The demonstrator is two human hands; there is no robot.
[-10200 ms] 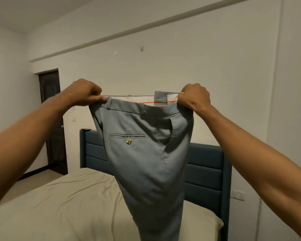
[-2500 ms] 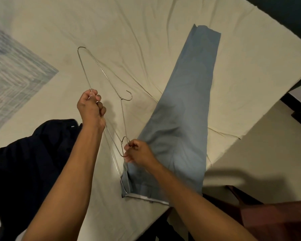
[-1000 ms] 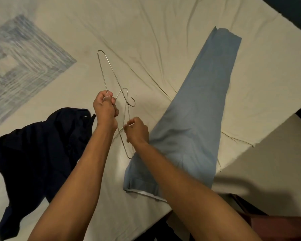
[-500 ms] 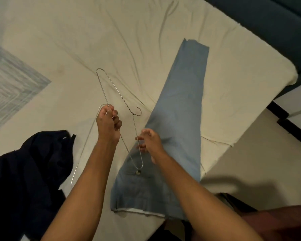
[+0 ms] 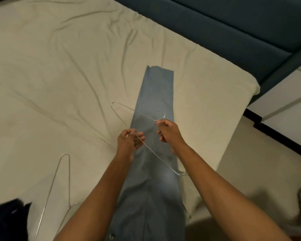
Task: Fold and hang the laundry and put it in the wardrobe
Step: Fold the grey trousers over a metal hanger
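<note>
Grey-blue trousers (image 5: 155,94) lie folded lengthwise on the cream bed sheet (image 5: 59,66), cuffs pointing toward the headboard. Above them I hold a thin wire hanger (image 5: 122,111). My left hand (image 5: 129,142) pinches its lower bar near the middle. My right hand (image 5: 169,131) pinches the wire just below the hook. A second wire hanger (image 5: 63,173) lies flat on the sheet at the lower left.
A dark navy garment (image 5: 7,220) lies at the bottom left corner. The dark teal padded headboard (image 5: 233,32) runs along the top right. The bed's edge drops to a beige floor (image 5: 259,171) on the right, next to a white cabinet (image 5: 285,101).
The two hangers have come apart: one now lies on the sheet at the left. My right hand has taken the other hanger by its neck, above the trousers.
</note>
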